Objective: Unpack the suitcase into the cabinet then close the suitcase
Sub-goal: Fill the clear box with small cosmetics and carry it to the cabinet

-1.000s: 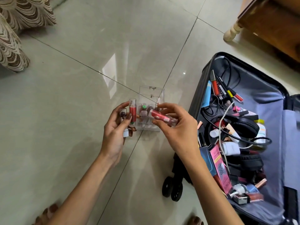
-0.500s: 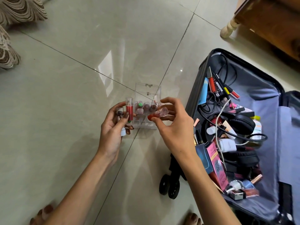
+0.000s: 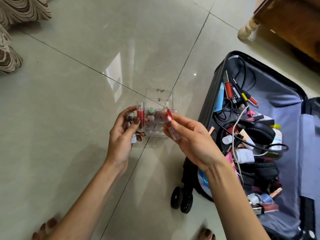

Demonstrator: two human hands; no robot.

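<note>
A clear acrylic organizer (image 3: 159,99) stands on the floor tiles, with several small cosmetic tubes in its slots. My left hand (image 3: 121,135) is shut on a red lip gloss tube (image 3: 140,116) and other small tubes, just left of the organizer. My right hand (image 3: 188,139) pinches another red lip gloss (image 3: 168,122), tilted, over the organizer's front right. To the right, the black suitcase (image 3: 207,108) lies open, packed with headphones (image 3: 259,130), cables, bottles and makeup.
A wooden cabinet (image 3: 290,23) on a pale turned leg (image 3: 246,30) stands at the top right. Patterned fabric (image 3: 15,18) hangs at the top left. The suitcase wheels (image 3: 181,198) rest near my right forearm. My toes show at the bottom edge.
My right hand has turned its lip gloss from lying flat to tilted upright and drawn it slightly back from the organizer. My left hand has kept its tubes in place.
</note>
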